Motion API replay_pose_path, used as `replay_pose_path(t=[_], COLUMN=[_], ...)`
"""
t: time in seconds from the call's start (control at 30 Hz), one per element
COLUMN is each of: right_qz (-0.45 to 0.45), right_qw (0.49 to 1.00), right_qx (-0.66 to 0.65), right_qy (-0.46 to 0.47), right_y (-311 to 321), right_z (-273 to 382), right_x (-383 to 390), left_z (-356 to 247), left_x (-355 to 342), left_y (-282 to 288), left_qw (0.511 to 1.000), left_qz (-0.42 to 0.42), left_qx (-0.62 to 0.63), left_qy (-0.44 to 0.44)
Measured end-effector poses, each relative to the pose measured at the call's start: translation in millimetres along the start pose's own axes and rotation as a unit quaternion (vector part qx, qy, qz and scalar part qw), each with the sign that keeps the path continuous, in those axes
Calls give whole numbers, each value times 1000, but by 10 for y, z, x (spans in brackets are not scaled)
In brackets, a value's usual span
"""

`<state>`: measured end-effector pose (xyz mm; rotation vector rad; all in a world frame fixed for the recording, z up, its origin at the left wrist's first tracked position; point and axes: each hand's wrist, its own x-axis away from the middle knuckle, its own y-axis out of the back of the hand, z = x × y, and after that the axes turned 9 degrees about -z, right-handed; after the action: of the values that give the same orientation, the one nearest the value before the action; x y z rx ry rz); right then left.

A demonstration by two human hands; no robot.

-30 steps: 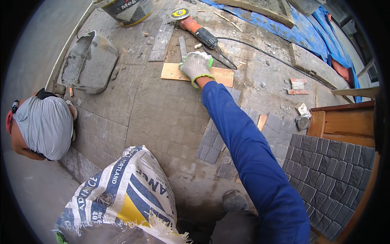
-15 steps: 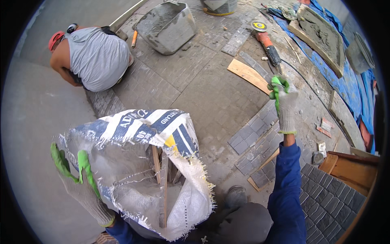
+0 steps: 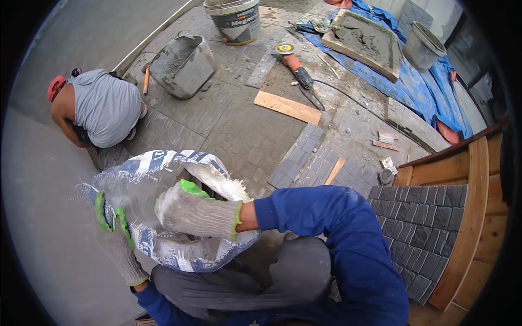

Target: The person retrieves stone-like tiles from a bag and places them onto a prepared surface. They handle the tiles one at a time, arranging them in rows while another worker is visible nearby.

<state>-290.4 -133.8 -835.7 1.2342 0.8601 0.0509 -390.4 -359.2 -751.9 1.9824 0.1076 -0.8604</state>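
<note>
A woven sack (image 3: 163, 252), white and blue with a frayed rim, stands open in front of my lap. My left hand (image 3: 117, 239), in a grey glove with green fingertips, grips the sack's left edge between thumb and fingers. Over the sack's mouth reaches my right hand (image 3: 198, 214), gloved alike, its fingers pointing down and in. They are mostly hidden, so what they touch inside does not show. Only a little of the sack's contents is visible beneath the right hand.
A person (image 3: 106, 108) crouches at the far left. Beyond are a mortar tub (image 3: 185, 68), a bucket (image 3: 234, 24) and an angle grinder (image 3: 298, 70) with its cord. A wooden board (image 3: 288, 107) lies by grey tile sheets (image 3: 296, 155). At right is a dark tile panel (image 3: 418, 228).
My right hand has come from the far right, near the board, down into the sack's mouth. The sack's rim has sunk and folded inward, and the view has shifted right.
</note>
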Motion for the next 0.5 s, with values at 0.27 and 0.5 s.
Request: replay_pose_path(t=[0.27,0.5], right_qz=[-80,-361], right_qw=[974,837], right_qx=[-203,-373], right_qy=[58,-173], right_y=[-164,694], right_z=[57,-585], right_x=[-108,765], left_z=[-17,-379], left_x=[-159,-267], left_y=[-136,36], left_qw=[996,997], left_qz=[33,55], left_qx=[78,21], left_qy=[5,-40])
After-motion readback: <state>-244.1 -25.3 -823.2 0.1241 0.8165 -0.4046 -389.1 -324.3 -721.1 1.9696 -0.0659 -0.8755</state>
